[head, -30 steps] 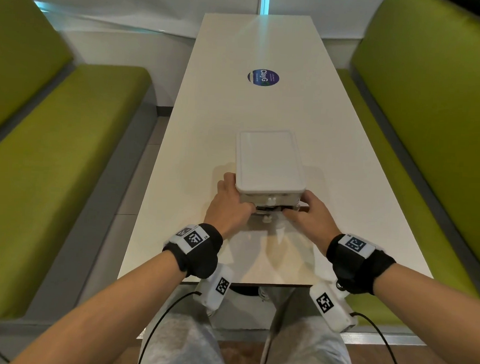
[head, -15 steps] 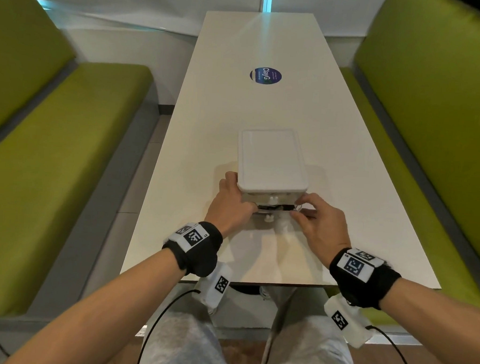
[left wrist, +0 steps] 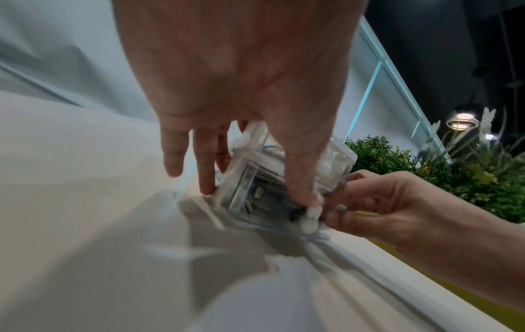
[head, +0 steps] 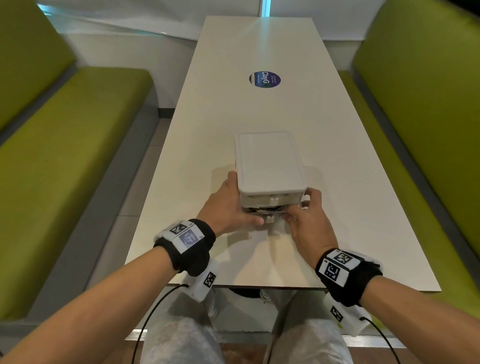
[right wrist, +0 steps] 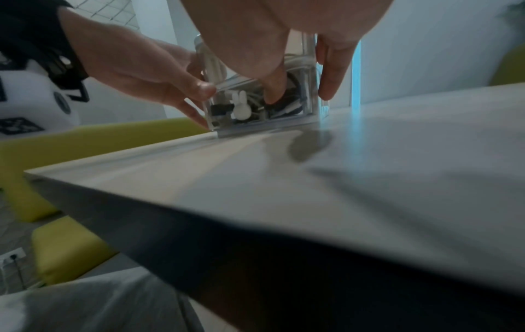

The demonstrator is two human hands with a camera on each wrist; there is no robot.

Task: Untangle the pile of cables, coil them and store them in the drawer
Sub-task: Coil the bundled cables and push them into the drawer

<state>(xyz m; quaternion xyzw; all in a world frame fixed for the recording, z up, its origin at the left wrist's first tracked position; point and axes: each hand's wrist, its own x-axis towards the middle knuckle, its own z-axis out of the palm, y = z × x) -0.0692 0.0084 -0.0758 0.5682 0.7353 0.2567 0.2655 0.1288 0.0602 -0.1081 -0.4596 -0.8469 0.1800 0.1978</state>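
A small drawer box (head: 270,161) with a white lid and clear drawers stands near the front of the white table (head: 231,111). Its lower drawer (right wrist: 255,112) holds coiled black cables (right wrist: 288,105) and white cables (right wrist: 211,65), and it sticks out slightly at the front. A white rabbit-shaped knob (right wrist: 241,107) sits on the drawer front. My left hand (head: 229,206) grips the box, fingers along its left side and thumb on the front by the knob (left wrist: 311,216). My right hand (head: 305,221) grips the right front corner, thumb on the drawer front and fingers round the right side.
Green upholstered benches run along the left (head: 54,144) and the right (head: 431,108) of the table. A round blue sticker (head: 264,79) lies further up the tabletop. Green plants (left wrist: 468,175) stand beyond the right bench. The table's near edge (head: 283,285) is just behind my wrists.
My right hand has slid its fingers up round the box's right front corner and its wrist has dropped towards the table edge. The left hand and the box have stayed put.
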